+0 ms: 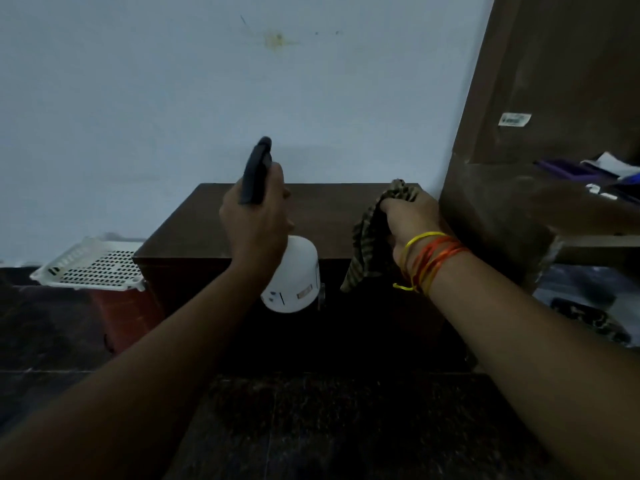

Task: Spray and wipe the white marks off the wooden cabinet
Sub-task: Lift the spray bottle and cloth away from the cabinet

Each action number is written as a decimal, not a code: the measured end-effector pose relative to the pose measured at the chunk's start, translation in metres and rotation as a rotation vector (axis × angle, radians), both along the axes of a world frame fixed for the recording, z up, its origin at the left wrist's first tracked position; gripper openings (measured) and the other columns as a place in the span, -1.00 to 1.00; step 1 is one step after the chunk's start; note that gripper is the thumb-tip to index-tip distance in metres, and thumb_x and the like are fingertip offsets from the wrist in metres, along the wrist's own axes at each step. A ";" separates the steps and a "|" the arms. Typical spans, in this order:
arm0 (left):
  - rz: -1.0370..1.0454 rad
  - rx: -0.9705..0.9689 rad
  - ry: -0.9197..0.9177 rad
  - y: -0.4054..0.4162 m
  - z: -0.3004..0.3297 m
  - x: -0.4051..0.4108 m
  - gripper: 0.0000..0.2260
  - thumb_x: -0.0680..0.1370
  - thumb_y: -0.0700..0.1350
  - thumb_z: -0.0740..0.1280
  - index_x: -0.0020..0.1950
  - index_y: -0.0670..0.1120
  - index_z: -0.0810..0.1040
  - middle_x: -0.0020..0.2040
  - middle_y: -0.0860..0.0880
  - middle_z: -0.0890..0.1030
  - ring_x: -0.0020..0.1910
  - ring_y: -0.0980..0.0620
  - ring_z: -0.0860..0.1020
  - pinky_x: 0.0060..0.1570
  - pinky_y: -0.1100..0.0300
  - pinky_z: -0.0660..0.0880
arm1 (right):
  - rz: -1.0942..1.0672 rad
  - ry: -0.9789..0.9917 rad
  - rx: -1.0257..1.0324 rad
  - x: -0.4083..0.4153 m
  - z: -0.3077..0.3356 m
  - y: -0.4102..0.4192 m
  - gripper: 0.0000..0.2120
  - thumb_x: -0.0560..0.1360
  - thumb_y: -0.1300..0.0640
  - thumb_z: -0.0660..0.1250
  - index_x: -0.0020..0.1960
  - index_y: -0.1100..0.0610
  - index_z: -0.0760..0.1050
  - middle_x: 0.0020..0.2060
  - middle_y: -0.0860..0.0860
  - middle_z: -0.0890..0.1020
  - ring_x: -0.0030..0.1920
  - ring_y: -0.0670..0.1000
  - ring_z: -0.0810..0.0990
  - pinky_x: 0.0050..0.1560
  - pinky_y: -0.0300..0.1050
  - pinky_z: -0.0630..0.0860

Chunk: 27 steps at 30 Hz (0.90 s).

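The left hand (pixel 254 216) has its grip curled round the neck of the spray bottle (pixel 292 275), just left of centre frame, the dark trigger head (pixel 257 171) rising above the knuckles and the white body hanging below the wrist; whether a finger sits on the trigger cannot be told from this side. The bottle looks like rigid plastic, light unless well filled, smooth enough to slip if wet; the neck under the trigger head is the sensible place to hold it, as it is held here. The right hand (pixel 410 220), right of centre, bunches a striped cloth (pixel 369 240) in closed fingers, the loose end drooping below the palm; it is soft and limp, easy to wad into a pad for wiping. Coloured threads (pixel 427 261) circle that wrist.

Both hands hover over the low wooden cabinet (pixel 325 209) in mid-frame, whose dark, flat top stands against a pale wall (pixel 173 98); white marks are not plain on it in this dim light. At right stands a taller brown unit (pixel 554 98) with pale smears on its side; a white perforated basket (pixel 91 265) lies at left; the floor (pixel 311 427) is dark speckled stone.
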<state>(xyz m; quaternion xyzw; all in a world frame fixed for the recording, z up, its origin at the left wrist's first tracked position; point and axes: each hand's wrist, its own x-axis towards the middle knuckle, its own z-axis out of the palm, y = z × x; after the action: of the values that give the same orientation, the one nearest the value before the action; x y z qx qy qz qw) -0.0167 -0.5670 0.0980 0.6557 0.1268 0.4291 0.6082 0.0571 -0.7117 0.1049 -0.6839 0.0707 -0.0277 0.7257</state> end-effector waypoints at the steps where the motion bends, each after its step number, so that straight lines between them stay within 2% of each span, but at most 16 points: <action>1: 0.004 0.014 0.005 0.005 0.006 0.007 -0.76 0.60 0.05 0.29 -0.18 -0.06 0.55 -0.20 -0.11 0.65 -0.51 -0.04 0.54 -0.50 0.25 0.44 | 0.011 -0.025 -0.028 0.005 0.004 0.004 -0.91 0.40 0.36 0.29 -0.21 0.20 0.51 -0.20 0.19 0.61 -0.13 0.20 0.62 0.00 0.17 0.60; 3: 0.002 0.047 0.021 0.015 0.012 0.023 -0.75 0.60 0.07 0.28 -0.10 -0.10 0.56 -0.16 -0.09 0.66 -0.52 0.00 0.54 -0.50 0.26 0.45 | 0.024 -0.051 -0.079 0.021 0.008 0.014 -0.89 0.37 0.32 0.31 -0.11 0.29 0.52 -0.13 0.26 0.63 -0.08 0.25 0.62 0.02 0.21 0.58; 6: -0.006 0.094 0.030 0.034 0.017 0.056 -0.73 0.61 0.08 0.26 -0.06 -0.11 0.55 -0.13 -0.08 0.67 -0.52 0.02 0.54 -0.46 0.24 0.47 | 0.056 -0.079 -0.131 0.057 0.008 0.034 -0.95 0.30 0.27 0.30 -0.25 0.16 0.50 -0.16 0.24 0.63 -0.12 0.24 0.62 0.00 0.21 0.59; 9: -0.003 0.128 0.006 0.059 0.015 0.090 -0.76 0.61 0.06 0.26 -0.06 -0.10 0.54 -0.17 -0.04 0.66 -0.51 0.04 0.56 -0.45 0.20 0.50 | 0.070 -0.102 -0.130 0.091 0.007 0.054 -0.85 0.36 0.30 0.29 -0.32 0.09 0.45 -0.17 0.19 0.63 -0.12 0.20 0.62 0.01 0.20 0.59; 11: 0.003 0.166 0.010 0.074 0.013 0.106 -0.79 0.63 0.04 0.24 -0.06 -0.07 0.53 -0.15 -0.04 0.65 -0.50 0.07 0.56 -0.43 0.20 0.53 | 0.088 -0.106 -0.114 0.111 0.004 0.067 -0.81 0.41 0.31 0.27 -0.32 0.08 0.44 -0.13 0.20 0.63 -0.10 0.20 0.62 0.01 0.21 0.59; 15: 0.039 0.227 0.121 0.101 0.021 0.123 -0.76 0.64 0.05 0.20 0.07 -0.10 0.51 -0.03 -0.06 0.66 -0.45 0.11 0.59 -0.37 0.26 0.53 | 0.123 -0.049 -0.123 0.131 0.002 0.087 -0.88 0.41 0.31 0.28 -0.23 0.13 0.51 -0.11 0.21 0.64 -0.09 0.20 0.62 0.01 0.19 0.59; 20: 0.059 0.069 0.275 0.130 0.061 0.124 -0.78 0.59 0.06 0.26 0.09 -0.05 0.55 -0.01 0.00 0.66 -0.35 0.04 0.64 -0.26 0.16 0.58 | 0.149 0.092 -0.125 0.140 0.026 0.112 -0.94 0.24 0.20 0.31 -0.33 0.07 0.46 -0.21 0.15 0.63 -0.12 0.22 0.62 -0.01 0.20 0.59; 24: 0.082 0.003 0.351 0.159 0.102 0.112 -0.70 0.61 0.04 0.28 0.23 -0.12 0.53 0.00 -0.01 0.63 -0.24 0.07 0.64 -0.18 0.18 0.59 | 0.209 0.163 -0.136 0.128 0.070 0.142 -0.82 0.38 0.25 0.33 -0.30 0.02 0.41 -0.17 0.12 0.60 -0.06 0.20 0.59 0.05 0.17 0.57; 27: 0.112 -0.021 0.384 0.194 0.129 0.101 -0.70 0.62 0.04 0.26 0.27 -0.08 0.52 0.01 0.00 0.62 -0.19 0.08 0.63 -0.11 0.19 0.60 | 0.262 0.192 -0.159 0.117 0.093 0.179 -0.84 0.42 0.26 0.31 -0.23 0.02 0.44 -0.14 0.11 0.60 -0.04 0.17 0.58 0.07 0.16 0.56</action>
<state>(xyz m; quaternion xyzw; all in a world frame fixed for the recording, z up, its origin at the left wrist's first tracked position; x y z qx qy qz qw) 0.0840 -0.3725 0.2275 0.7110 0.2812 0.3276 0.5550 0.1743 -0.5323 0.1983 -0.7420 0.0476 0.1268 0.6565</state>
